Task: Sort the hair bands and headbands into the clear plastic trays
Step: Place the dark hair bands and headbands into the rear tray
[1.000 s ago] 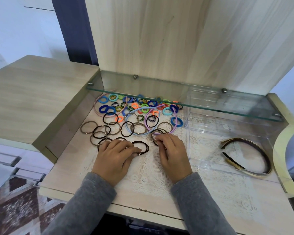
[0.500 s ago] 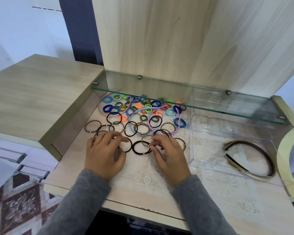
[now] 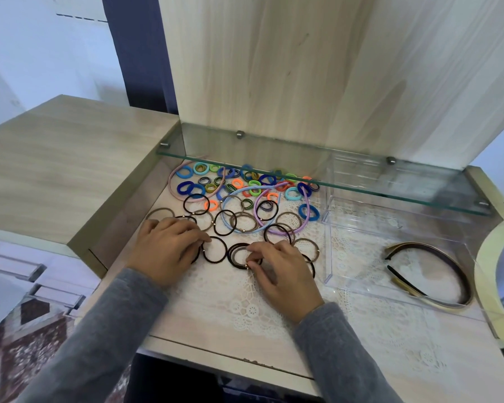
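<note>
Dark hair bands (image 3: 239,256), tabletop centre.
Right hand (image 3: 284,276) pinches them; clear tray (image 3: 358,257) just rightward, nearer it; left hand (image 3: 166,251) grip unclear.

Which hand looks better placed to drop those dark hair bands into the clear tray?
Probably the right hand: it lies nearer the clear tray, which sits to its right, and its fingertips pinch the dark hair bands. The left hand touches a black band farther from the tray.

hair bands (image 3: 246,187): multicoloured | headbands (image 3: 437,269): black-gold | sleeves (image 3: 105,330): grey
</note>
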Demonstrator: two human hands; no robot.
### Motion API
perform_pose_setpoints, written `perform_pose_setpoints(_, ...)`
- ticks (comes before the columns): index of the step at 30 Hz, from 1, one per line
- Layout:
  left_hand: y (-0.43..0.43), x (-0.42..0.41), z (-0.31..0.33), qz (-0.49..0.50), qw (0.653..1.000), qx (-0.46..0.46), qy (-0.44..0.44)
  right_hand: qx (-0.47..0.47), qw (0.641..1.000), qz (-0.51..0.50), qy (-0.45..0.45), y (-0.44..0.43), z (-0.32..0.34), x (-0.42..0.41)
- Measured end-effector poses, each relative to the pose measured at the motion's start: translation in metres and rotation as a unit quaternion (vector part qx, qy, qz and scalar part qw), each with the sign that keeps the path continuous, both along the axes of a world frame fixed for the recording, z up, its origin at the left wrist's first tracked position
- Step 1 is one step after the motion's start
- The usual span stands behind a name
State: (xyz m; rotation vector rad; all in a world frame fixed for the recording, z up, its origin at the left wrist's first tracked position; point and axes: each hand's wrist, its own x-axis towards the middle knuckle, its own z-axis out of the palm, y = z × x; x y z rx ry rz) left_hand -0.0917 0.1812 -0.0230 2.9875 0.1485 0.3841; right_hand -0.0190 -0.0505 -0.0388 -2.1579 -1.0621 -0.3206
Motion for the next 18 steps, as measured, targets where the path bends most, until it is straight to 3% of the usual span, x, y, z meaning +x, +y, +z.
perform_pose_setpoints(5,0.007,0.007,0.007,-0.030,0.999,0.011,0.023,0.026,0.998,-0.051,0.014,-0.002,-0.001,0.007)
perform_pose_setpoints(12,0.007,0.017,0.015,-0.013,0.998,0.027,0.063,-0.063,0.984,-0.163,-0.036,0.001,-0.007,0.014)
perform_pose_setpoints(18,0.006,0.025,0.021,0.028,0.993,0.059,0.095,-0.070,0.974,-0.213,-0.025,0.001,-0.007,0.018)
